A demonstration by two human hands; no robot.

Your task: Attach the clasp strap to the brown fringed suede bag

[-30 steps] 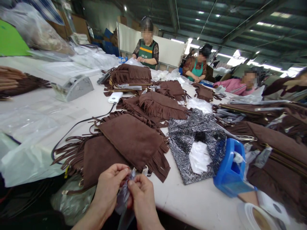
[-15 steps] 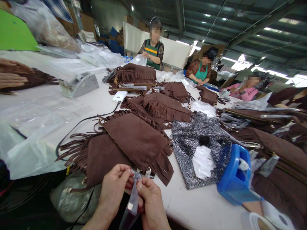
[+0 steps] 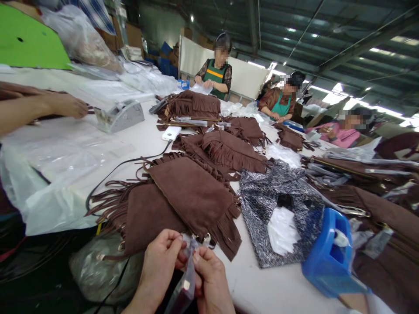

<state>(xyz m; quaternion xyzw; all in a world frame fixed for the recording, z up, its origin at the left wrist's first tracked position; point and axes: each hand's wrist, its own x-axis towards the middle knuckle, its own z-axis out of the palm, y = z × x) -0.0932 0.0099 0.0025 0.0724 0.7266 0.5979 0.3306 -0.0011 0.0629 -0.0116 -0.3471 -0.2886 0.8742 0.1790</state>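
My left hand (image 3: 160,268) and my right hand (image 3: 211,281) meet at the table's near edge. Both pinch the top of a small clear plastic sleeve (image 3: 186,285) that hangs down between them, with something small and pale inside. Just beyond my fingers lies a brown suede fringed bag (image 3: 193,198) with a metal ring (image 3: 207,239) at its near corner, resting on a second brown bag (image 3: 144,216).
More brown fringed bags (image 3: 229,148) cover the white table (image 3: 271,283). A blue tape dispenser (image 3: 334,257) and a patterned black-and-white bag (image 3: 275,200) sit right. A co-worker's arm (image 3: 42,107) reaches to a grey tape dispenser (image 3: 119,115) at left. Several people work at the far side.
The view has shifted, so everything sits further right and lower. A co-worker's arm has come in from the left toward the grey dispenser. My hands still pinch the clear sleeve, now hanging straighter.
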